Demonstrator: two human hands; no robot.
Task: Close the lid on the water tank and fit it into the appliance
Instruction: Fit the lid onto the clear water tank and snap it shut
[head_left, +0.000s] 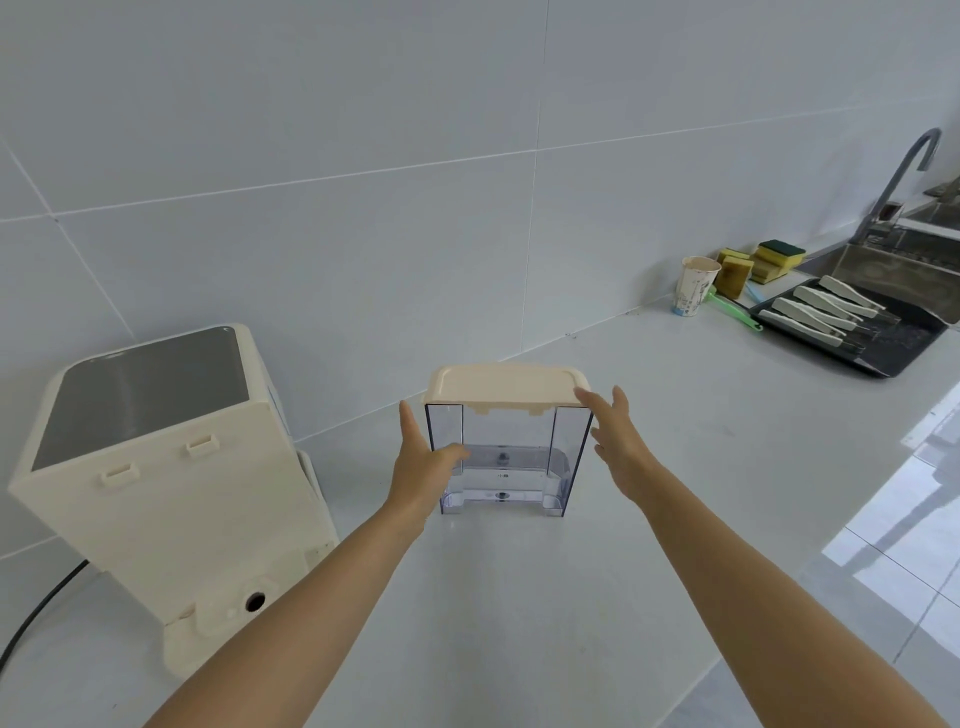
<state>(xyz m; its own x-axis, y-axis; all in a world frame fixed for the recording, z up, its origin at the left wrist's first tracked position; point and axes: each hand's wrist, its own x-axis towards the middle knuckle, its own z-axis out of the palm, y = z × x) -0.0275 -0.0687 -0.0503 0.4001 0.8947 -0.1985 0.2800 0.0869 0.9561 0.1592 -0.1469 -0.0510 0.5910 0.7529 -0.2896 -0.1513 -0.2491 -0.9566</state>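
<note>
The cream appliance stands at the left of the counter. Right of it stands the clear water tank, lid down. Left hand and right hand flank it, fingers spread.

I see the clear water tank upright on the counter at centre, its cream lid seated flat on top, with the cream appliance standing apart at its nine o'clock.
</note>
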